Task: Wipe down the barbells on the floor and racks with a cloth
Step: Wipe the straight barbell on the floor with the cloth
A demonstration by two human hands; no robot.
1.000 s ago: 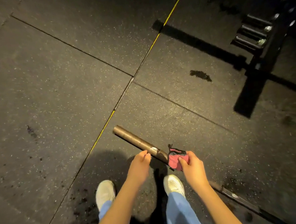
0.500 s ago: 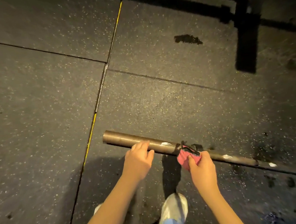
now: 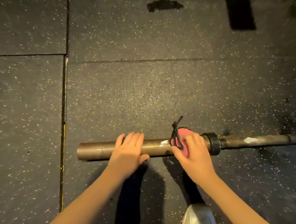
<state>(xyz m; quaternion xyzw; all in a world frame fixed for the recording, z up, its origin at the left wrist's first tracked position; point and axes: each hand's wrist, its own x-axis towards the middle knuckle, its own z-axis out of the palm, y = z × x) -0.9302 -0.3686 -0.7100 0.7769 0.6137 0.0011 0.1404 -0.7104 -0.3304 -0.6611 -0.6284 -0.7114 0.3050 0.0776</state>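
1. Wiping the barbell (image 3: 156, 146) where it lies flat on the rubber floor (image 3: 142, 94). The sleeve (image 3: 94, 150) end is to the left; the collar (image 3: 213, 143) and thin shaft (image 3: 270, 139) run off the right edge.
2. The left hand (image 3: 127, 150) rests flat on the sleeve with straight fingers, gripping nothing. The right hand (image 3: 192, 150) curls over the pink cloth (image 3: 184, 132) and presses it on the sleeve, just beside the collar.
3. Roll risk: a flat palm only pins the bar. A hard sideways stroke can spin the sleeve or roll the bar toward the shoe (image 3: 197, 218).
4. Snag risk: the cloth's black cord (image 3: 176, 132) hangs loose over the sleeve. It can catch at the collar step and drag the cloth out of the fingers.
5. Coverage risk: the underside sits on the floor, so a top-only pass misses it. White smears (image 3: 164, 143) on both sleeve and shaft likely need extra pressure.
6. Knuckle risk: a rightward stroke ends at the collar face.
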